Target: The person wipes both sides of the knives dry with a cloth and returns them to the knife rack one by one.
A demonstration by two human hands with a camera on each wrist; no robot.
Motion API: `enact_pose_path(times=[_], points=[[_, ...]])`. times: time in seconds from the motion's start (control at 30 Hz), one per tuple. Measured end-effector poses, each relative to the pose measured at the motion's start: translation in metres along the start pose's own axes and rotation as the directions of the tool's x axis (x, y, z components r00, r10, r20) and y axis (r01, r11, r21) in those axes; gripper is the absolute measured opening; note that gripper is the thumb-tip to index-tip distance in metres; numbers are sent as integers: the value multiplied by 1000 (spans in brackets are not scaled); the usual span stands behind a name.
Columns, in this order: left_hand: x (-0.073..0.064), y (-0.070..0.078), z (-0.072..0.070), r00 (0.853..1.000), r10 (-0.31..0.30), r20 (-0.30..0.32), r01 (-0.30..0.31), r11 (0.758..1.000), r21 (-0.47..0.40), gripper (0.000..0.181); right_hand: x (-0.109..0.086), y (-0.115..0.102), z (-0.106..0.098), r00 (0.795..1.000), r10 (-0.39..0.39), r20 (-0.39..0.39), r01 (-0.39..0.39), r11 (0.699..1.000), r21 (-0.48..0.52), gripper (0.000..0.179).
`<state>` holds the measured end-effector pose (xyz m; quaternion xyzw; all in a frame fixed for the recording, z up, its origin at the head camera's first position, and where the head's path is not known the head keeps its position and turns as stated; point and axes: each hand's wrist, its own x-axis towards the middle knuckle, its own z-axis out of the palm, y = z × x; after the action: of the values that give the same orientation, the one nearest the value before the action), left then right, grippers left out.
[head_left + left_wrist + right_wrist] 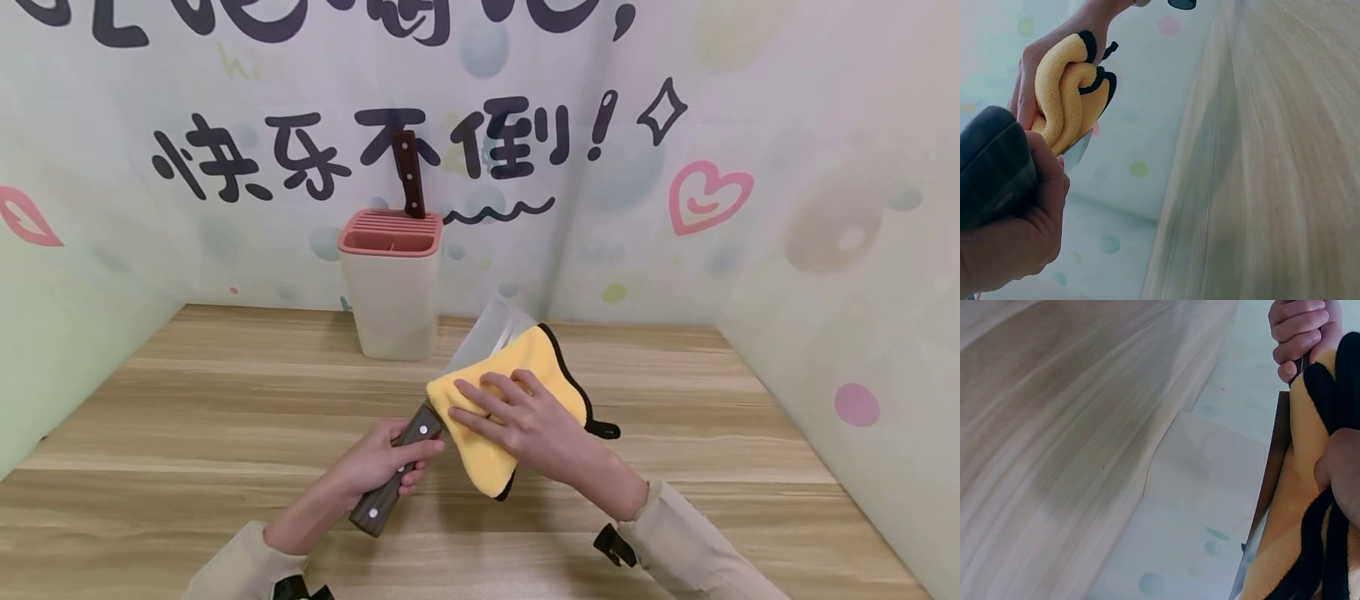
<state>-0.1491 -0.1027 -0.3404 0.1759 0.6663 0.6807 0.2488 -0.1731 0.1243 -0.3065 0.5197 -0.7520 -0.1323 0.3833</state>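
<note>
We hold our left forearm (pixel 311 512) slanting in from seven o'clock, our left hand (pixel 378 458) curled in a grip, its thumb (pixel 420 451) pointing toward three o'clock. Our right wrist (pixel 611 482) comes in from five o'clock; our right hand (pixel 528 425) lies back upward, its slightly bent fingers (pixel 482 399) parted toward ten o'clock.

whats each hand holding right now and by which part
The left hand grips a large knife by its dark handle; the right hand holds the yellow cloth roughly by its middle, over the blade.
</note>
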Motion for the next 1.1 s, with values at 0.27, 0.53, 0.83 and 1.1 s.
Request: enact_pose_path(times=[0.27, 0.53, 0.83, 1.1], points=[[-1, -1, 2, 999, 3, 39, -3, 1000, 6, 23, 3, 1, -1, 1000, -21, -4, 21, 1000, -13, 39], [-2, 1, 3, 1000, -4, 28, 3, 1000, 18, 23, 3, 7, -1, 1000, 12, -8, -12, 1000, -23, 44], [-3, -1, 3, 1000, -10, 13, 10, 1000, 15, 24, -5, 21, 10, 990, 136, -21, -136, 991, 18, 49], [-2, -2, 3, 1000, -3, 11, 3, 999, 35, 24, -10, 33, 19, 966, 259, -24, -259, 966, 25, 47]])
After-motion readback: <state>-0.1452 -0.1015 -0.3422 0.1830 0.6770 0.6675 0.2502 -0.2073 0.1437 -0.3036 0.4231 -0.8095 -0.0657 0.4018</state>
